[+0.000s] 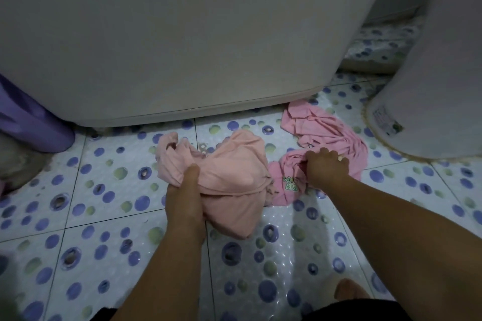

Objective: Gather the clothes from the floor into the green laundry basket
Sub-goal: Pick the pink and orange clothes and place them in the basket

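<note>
Left hand (184, 198) has a closed grip on the peach garment (229, 174), thumb on top, fingers curled under the bunched cloth. Most of that garment spills away from the grip toward the white appliance (169, 34), some hangs below the hand toward the camera; cannot tell if it is lifted or lying on the floor. Right hand (326, 167) pinches a fold of the pink garment (326, 133), fingers curled into the fabric, knuckles up. The pink garment lies on the dotted tile floor (104, 216), stretching from the right grip up toward the appliance's lower edge; a part with green lettering sits just left of that grip, touching the peach garment. The two grips are near each other, peach bundle between them. Purple fabric (31, 122) far left of the left grip. White round container (430, 86) right of the right grip, beyond the pink cloth. Green laundry basket not in view. Bare toes (348, 289) below the right forearm.
</note>
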A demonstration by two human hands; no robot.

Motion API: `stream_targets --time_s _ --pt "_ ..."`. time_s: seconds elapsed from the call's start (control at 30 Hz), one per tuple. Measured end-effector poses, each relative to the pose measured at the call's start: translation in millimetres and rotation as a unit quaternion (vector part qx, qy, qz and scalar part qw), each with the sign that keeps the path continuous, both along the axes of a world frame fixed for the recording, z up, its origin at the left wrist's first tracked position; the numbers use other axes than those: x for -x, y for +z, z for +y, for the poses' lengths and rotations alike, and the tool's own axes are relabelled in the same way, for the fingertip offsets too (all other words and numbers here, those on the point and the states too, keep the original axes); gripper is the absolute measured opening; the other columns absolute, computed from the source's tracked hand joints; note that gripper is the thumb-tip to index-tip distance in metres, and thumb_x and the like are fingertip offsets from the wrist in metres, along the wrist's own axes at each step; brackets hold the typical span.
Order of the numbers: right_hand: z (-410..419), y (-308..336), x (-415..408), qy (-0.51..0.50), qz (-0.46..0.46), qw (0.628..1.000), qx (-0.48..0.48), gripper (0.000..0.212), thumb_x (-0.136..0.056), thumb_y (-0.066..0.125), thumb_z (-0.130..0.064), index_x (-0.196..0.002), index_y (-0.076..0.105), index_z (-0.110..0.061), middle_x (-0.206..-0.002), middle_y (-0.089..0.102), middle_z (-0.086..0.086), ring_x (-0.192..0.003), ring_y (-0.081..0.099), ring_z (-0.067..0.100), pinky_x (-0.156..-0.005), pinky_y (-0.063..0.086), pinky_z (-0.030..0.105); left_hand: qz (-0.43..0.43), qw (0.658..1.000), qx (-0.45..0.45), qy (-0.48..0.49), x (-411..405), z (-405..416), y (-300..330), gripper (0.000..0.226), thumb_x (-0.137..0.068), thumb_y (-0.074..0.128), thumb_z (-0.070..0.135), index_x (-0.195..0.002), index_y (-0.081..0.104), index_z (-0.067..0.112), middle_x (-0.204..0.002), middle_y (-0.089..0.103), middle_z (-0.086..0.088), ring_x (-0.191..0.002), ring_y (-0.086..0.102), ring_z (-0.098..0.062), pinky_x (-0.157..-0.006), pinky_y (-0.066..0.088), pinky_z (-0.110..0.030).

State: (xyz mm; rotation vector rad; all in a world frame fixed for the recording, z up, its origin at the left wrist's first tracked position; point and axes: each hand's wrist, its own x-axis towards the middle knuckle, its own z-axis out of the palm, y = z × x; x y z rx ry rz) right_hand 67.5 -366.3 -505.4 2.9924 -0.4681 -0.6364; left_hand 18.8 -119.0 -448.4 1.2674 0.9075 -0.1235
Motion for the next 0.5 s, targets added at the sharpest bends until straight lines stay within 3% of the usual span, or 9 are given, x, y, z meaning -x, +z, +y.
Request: stream_targets --time_s 0.2,0.3,0.4,0.5 --pt "-8 -4 1 0.038 -0.031 0.996 0.072 0.04 -0.094 0.042 -0.044 -0.114 0.06 -0.014 -0.118 0.056 0.011 -0.114 0.05 0.029 -0.101 0.033 0.04 0.004 1.0 0.01 0.017 -2 2 1 0.044 -0.086 0.057 0.025 -0.128 0.056 0.015 -0.117 0.066 -0.007 -0.104 0.062 -0.025 -0.082 0.051 -0.032" --pt "-7 1 -3 -0.059 -0.05 0.996 -0.041 0.031 -0.092 0.046 -0.034 -0.11 0.057 -0.011 -0.113 0.06 0.012 -0.111 0.054 0.031 -0.1 0.033 0.043 0.003 1.0 0.008 0.017 -2 3 2 0.041 -0.084 0.055 0.022 -0.124 0.058 0.014 -0.114 0.067 -0.008 -0.101 0.062 -0.025 -0.073 0.049 -0.029" --pt "4 21 -13 -0.116 -0.138 0.97 -0.161 0.022 -0.091 0.045 -0.016 -0.108 0.053 -0.005 -0.107 0.064 0.016 -0.1 0.06 0.033 -0.086 0.043 0.039 -0.005 1.0 -0.006 0.014 0 2 4 0.042 -0.082 0.054 0.019 -0.124 0.057 0.014 -0.118 0.065 -0.01 -0.106 0.061 -0.029 -0.083 0.049 -0.034" --pt "25 55 -29 -0.097 -0.215 0.948 -0.212 0.017 -0.092 0.04 -0.009 -0.1 0.053 -0.004 -0.11 0.064 0.018 -0.101 0.059 0.035 -0.074 0.036 0.032 -0.027 0.999 -0.016 0.029 2 0 12 0.042 -0.084 0.055 0.014 -0.125 0.055 0.015 -0.12 0.063 -0.009 -0.109 0.06 -0.029 -0.095 0.05 -0.041"
